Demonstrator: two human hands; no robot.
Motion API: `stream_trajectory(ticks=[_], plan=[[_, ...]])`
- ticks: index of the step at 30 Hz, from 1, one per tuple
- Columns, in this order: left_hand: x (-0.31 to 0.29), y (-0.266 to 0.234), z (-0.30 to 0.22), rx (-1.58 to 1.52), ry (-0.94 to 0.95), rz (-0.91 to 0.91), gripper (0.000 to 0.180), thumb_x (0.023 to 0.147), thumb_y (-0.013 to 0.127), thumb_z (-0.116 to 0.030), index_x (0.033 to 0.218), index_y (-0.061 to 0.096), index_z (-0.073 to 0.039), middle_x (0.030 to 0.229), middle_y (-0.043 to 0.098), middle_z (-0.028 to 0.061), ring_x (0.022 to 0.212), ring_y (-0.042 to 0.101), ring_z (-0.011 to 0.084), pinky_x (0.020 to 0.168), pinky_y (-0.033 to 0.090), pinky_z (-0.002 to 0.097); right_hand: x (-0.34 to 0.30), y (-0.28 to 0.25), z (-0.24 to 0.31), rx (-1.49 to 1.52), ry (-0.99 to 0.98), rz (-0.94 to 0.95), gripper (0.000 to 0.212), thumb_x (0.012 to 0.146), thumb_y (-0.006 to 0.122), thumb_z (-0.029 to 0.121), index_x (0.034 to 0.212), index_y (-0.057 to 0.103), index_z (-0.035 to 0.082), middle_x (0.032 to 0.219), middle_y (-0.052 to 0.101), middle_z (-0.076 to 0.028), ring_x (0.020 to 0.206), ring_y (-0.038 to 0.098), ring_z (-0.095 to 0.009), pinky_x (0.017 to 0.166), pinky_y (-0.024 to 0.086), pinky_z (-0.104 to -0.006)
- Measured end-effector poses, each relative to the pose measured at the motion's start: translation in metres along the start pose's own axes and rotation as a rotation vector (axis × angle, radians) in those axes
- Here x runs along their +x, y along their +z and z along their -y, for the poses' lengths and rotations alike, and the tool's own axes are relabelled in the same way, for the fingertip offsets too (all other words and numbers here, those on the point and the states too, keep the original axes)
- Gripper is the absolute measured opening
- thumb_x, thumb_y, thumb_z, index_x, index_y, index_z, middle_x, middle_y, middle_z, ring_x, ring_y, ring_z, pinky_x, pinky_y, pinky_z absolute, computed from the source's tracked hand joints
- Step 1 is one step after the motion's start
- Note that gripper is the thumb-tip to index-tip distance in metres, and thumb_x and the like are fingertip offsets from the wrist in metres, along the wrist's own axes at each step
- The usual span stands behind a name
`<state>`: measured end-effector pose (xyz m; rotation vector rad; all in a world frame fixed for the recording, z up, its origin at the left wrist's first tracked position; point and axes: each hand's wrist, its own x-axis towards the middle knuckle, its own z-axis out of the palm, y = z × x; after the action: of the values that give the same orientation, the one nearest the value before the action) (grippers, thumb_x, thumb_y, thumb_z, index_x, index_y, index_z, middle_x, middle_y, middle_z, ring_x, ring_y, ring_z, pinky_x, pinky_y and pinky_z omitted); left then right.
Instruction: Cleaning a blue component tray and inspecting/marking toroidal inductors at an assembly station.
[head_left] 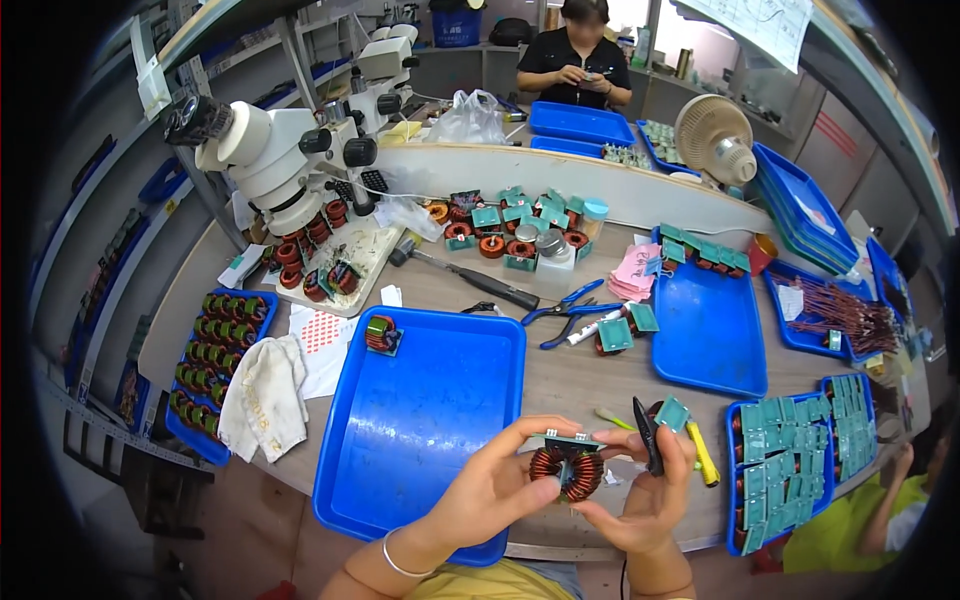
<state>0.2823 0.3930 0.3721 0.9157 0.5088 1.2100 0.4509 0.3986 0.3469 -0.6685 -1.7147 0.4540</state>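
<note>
Just above the near edge of the desk [560, 385], both hands meet over a copper-wound toroid coil [567, 468] with a green base plate on top. The left hand [492, 487] comes in from the lower edge with the wrist bent and a thin bangle on it; its thumb and fingers are closed around the coil's left side. The right hand [648, 495] rises from below, its fingertips pinching the coil's right and lower rim, while a black tool [649, 436] stands upright, gripped in the same hand.

Just left of the hands a large blue tray [420, 420] lies at the near edge, with a single coil [382, 334] in its far left corner. A white cloth [264, 395] lies over a tray of coils at the left edge. At the near right corner, a tray of green-topped parts [785, 465].

Mid-desk lie blue-handled pliers [570, 310] and a hammer [470, 277]. Farther back, loose coils cluster, and a white microscope [275, 160] stands at the far left corner. A small fan [713, 140] stands at the far right. Beyond the desk, another person [575, 60] works at a second bench.
</note>
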Motion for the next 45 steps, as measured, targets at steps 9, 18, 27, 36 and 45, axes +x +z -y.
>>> stream_trajectory(ticks=[9,18,27,36,45], plan=[[0.002,-0.008,0.011,0.147,0.015,0.025,0.022,0.086,0.050,-0.006,0.107,0.045,-0.003,0.112,0.044,0.0131,0.104,0.046,0.0179,0.090,0.040,0.0321,-0.004,0.002,0.005,-0.110,-0.007,0.082,0.097,0.058,0.082,0.008,0.135,0.023,0.001,0.118,0.034,-0.012,0.095,0.058,-0.031,0.070,0.052,-0.0347],[0.001,-0.012,0.019,0.132,0.043,-0.006,0.018,0.089,0.051,-0.010,0.104,0.044,-0.003,0.111,0.044,0.0138,0.102,0.048,0.0182,0.089,0.041,0.0317,-0.005,0.004,0.005,-0.172,0.009,0.098,0.098,0.058,0.082,0.008,0.135,0.022,0.000,0.119,0.034,-0.012,0.093,0.058,-0.031,0.068,0.052,-0.0336],[0.001,-0.017,0.018,0.087,0.053,0.008,0.024,0.088,0.053,-0.008,0.110,0.044,-0.001,0.110,0.044,0.0098,0.107,0.043,0.0162,0.092,0.037,0.0305,0.001,0.009,0.001,0.093,0.041,0.003,0.093,0.056,0.083,0.007,0.130,0.027,-0.006,0.116,0.038,-0.017,0.093,0.059,-0.029,0.072,0.052,-0.0333],[-0.012,-0.004,-0.004,0.311,0.122,0.069,0.057,0.071,0.071,0.001,0.120,0.042,0.000,0.121,0.035,0.0104,0.113,0.045,0.0193,0.093,0.043,0.0304,0.002,0.006,-0.002,0.331,0.123,0.048,0.095,0.060,0.078,0.000,0.135,0.020,-0.004,0.118,0.037,-0.016,0.100,0.056,-0.037,0.075,0.052,-0.0385],[-0.016,-0.003,-0.006,0.677,0.094,-0.099,0.056,0.064,0.080,-0.010,0.113,0.053,0.000,0.106,0.050,0.0079,0.066,0.057,0.0058,0.048,0.043,0.0167,0.003,-0.009,0.002,0.051,-0.011,-0.294,0.019,0.069,0.073,0.012,0.081,0.063,0.001,0.063,0.055,-0.004,0.055,0.051,-0.015,0.054,0.037,-0.0284]])
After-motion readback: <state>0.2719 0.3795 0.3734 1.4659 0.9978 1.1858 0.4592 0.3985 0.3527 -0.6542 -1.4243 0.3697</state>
